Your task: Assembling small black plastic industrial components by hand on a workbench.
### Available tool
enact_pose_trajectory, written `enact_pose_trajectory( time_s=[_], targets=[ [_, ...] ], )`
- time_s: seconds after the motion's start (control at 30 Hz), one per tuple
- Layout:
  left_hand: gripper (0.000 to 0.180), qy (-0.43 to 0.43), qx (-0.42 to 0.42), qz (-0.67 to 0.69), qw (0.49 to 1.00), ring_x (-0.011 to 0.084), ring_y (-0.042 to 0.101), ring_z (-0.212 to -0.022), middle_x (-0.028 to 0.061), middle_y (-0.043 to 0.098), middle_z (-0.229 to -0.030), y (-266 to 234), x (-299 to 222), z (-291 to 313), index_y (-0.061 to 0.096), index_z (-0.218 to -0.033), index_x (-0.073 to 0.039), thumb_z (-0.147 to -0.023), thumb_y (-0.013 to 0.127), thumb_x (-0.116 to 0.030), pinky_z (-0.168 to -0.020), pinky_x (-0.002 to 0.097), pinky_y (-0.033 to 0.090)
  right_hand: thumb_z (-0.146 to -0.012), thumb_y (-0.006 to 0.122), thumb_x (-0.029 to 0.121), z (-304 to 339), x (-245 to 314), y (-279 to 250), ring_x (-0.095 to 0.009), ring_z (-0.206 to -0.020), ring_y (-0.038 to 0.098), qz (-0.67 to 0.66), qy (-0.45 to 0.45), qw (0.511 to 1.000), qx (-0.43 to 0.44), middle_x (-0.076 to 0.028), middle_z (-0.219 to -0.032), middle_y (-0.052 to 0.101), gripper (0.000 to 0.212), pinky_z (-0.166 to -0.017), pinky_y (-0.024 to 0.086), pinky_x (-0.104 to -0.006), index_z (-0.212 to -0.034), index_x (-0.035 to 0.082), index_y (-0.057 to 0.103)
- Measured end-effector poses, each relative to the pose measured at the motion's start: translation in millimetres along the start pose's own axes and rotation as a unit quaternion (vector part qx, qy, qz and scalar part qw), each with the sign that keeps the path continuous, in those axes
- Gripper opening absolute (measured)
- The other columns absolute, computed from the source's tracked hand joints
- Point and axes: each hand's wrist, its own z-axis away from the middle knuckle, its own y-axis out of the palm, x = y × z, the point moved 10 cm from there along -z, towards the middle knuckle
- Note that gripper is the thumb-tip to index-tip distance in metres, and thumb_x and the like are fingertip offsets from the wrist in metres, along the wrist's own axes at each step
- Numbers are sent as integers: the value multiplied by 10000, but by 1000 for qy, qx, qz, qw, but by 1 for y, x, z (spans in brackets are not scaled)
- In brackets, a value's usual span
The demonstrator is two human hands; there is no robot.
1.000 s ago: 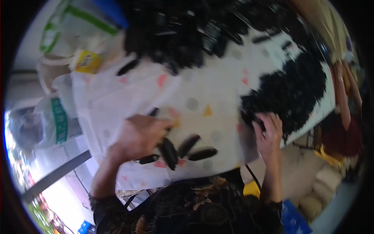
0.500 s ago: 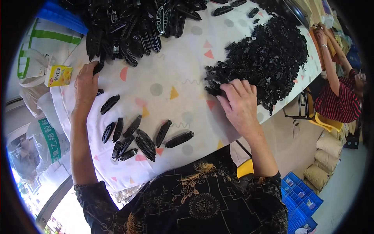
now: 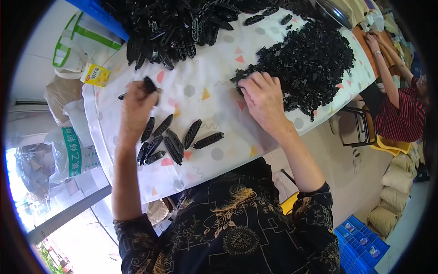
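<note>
My left hand (image 3: pixel 138 102) is closed on a long black plastic piece (image 3: pixel 149 85), raised over the left side of the table and slightly blurred. My right hand (image 3: pixel 264 101) rests at the near left edge of a heap of small black plastic parts (image 3: pixel 310 64), its fingers pinched together. Whatever is between those fingertips is hidden. Several long, boat-shaped black plastic pieces (image 3: pixel 209 140) lie scattered between my arms. More of the same kind form a large pile (image 3: pixel 182 32) at the far side.
A patterned white cloth covers the table (image 3: pixel 214 105). A yellow box (image 3: pixel 96 75) and a green-white bag (image 3: pixel 73 41) are at the left. A blue crate (image 3: pixel 360 242) stands on the floor at right, near stacked sacks (image 3: pixel 383 219). Another person in a striped shirt (image 3: pixel 401 116) works at the far right.
My left hand has drawn back from the far pile toward me, bringing a long black piece. My right hand stays at the heap's edge, its fingers now pinched closer. The whole view has shifted.
</note>
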Motion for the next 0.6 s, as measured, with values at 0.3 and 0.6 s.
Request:
enact_pose_trajectory(
  time_s=[0.3, 0.6],
  targets=[
    [269, -111, 152, 262, 946, 171, 652, -892, 122, 646, -1037, 121, -40, 70, 453, -1166, -26, -940, 534, -148, -705, 238, 503, -753, 655, 119, -19, -15, 42, -233, -862, 574, 127, -48, 987, 86, -68, -885, 586, 103, -737, 420, -365, -842, 80, 620],
    [358, -142, 178, 372, 900, 194, 654, -912, 150, 642, -1072, 150, -36, 82, 424, -1265, -37, -964, 520, -203, -698, 247, 500, -809, 627, -38, 7, -3, -21, -251, -672, 604, -192, 39, 979, -60, -109, -791, 613, 145, -596, 480, -308, -948, -2, 604]
  ],
)
